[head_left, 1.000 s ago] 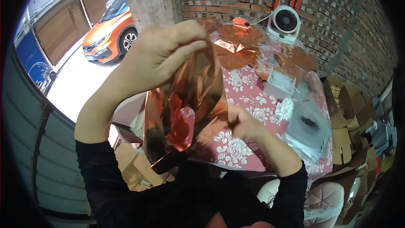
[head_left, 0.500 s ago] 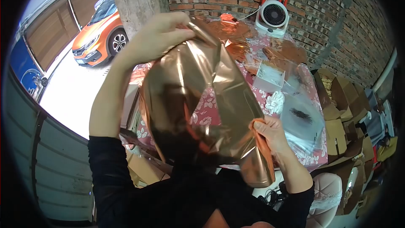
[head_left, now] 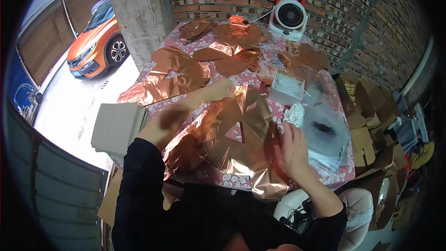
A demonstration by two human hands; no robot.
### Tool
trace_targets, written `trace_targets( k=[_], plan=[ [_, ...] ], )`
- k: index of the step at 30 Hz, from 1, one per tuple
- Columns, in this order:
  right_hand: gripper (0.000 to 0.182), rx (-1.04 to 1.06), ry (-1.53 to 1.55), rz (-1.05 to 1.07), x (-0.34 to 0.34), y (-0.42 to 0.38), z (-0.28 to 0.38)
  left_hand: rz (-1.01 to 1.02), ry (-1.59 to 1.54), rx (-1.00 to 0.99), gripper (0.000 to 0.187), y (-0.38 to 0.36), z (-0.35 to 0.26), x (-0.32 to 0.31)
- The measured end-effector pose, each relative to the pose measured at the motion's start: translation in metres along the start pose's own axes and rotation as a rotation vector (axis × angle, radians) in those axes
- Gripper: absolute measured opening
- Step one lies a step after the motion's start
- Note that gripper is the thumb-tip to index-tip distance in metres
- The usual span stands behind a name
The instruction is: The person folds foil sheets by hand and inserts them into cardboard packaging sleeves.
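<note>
A flat, copper-coloured foil balloon [head_left: 234, 153], shaped like a letter A with a small triangular hole, lies on the flowered tablecloth in front of me. My left hand [head_left: 225, 89] is closed at its top edge, the fingertips on the foil. Along the balloon's right side, my right hand [head_left: 293, 151] is open, fingers stretched out beside the foil. Another copper foil balloon [head_left: 169, 67] of similar shape lies flat beyond my left forearm.
More copper foil pieces [head_left: 232, 60] lie toward the back. Right of my right hand are clear plastic bags [head_left: 327, 135], a bundle of white ribbon [head_left: 293, 114] and a white box [head_left: 285, 94]. A fan [head_left: 290, 16] stands at the back; stacked grey-brown cards [head_left: 118, 128] are at left.
The balloon has come down from in front of me onto the table. My left hand lowered with its top edge, and my right hand let go of its lower corner and opened.
</note>
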State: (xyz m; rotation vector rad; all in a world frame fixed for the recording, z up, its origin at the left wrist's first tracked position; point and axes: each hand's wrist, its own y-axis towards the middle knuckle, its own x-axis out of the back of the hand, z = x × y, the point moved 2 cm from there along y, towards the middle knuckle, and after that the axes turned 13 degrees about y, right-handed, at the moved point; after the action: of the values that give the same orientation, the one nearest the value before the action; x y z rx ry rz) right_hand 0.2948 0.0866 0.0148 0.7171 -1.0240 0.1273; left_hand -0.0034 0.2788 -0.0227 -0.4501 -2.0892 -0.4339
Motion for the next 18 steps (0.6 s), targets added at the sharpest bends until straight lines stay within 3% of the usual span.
trace_targets(
  k=[2,3,5,6,9,11,12,14,18],
  plan=[
    [0.071,-0.020,0.111,0.053,-0.011,0.009,0.012,0.030,0.026,0.078,0.021,0.006,0.006,-0.005],
    [0.070,0.082,0.163,0.078,-0.023,0.012,0.014,0.027,0.027,0.078,0.021,0.005,0.002,-0.006],
    [0.065,0.166,0.233,0.179,-0.049,0.018,0.014,-0.227,0.407,0.205,0.025,-0.006,-0.013,-0.003],
    [0.065,0.169,0.235,0.179,-0.057,0.020,0.014,-0.228,0.409,0.206,0.025,-0.014,-0.021,-0.002],
    [0.069,0.083,0.094,0.311,-0.078,0.022,0.006,-0.232,0.679,0.060,0.038,-0.045,-0.041,-0.007],
    [0.069,0.082,0.075,0.346,-0.087,0.022,0.001,-0.209,0.754,-0.390,0.058,-0.068,-0.052,-0.022],
    [0.070,0.076,0.054,0.377,-0.090,0.022,-0.001,-0.210,0.756,-0.381,0.058,-0.078,-0.055,-0.026],
    [0.070,0.103,0.047,0.383,-0.091,0.025,-0.006,-0.011,0.784,-0.285,0.073,-0.094,-0.057,-0.037],
    [0.066,0.153,0.076,0.364,-0.091,0.036,-0.016,-0.011,0.725,-0.171,0.073,-0.100,-0.041,-0.050]
  ],
)
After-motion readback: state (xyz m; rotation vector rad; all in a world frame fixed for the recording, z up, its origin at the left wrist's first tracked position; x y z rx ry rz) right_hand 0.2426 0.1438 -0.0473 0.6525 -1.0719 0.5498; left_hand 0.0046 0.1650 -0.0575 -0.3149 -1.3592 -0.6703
